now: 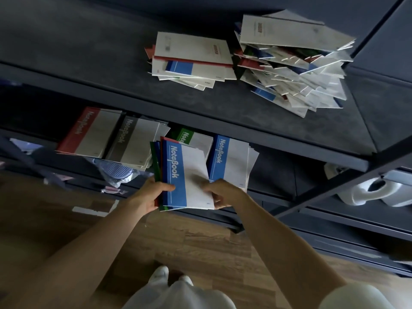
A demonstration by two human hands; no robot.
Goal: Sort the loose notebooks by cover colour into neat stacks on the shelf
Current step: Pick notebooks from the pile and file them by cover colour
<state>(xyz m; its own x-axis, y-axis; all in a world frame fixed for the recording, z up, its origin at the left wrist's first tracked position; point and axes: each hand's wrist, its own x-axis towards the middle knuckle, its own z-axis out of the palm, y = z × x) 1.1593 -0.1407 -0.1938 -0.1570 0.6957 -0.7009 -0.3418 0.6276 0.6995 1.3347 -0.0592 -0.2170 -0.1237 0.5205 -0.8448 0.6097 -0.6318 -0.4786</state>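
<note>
Notebooks with white-and-coloured paper covers: a fanned bundle [158,166] is held in front of the dark metal shelving unit [89,52], level with its lower board. The left hand [153,194] grips the bundle's spine edge, thumb across the blue band. The right hand [220,194] pinches the lower right corner of the blue-covered top notebook [194,175]. On the unit's lower board, left to right: red stack [89,132], grey stack [133,141], green stack [191,138], blue stack [229,159]. On the unit's upper board lie two mixed piles, the left pile [191,56] flatter, the right pile [294,63] splayed. White paper rolls [374,190] sit at the unit's lower right.
</note>
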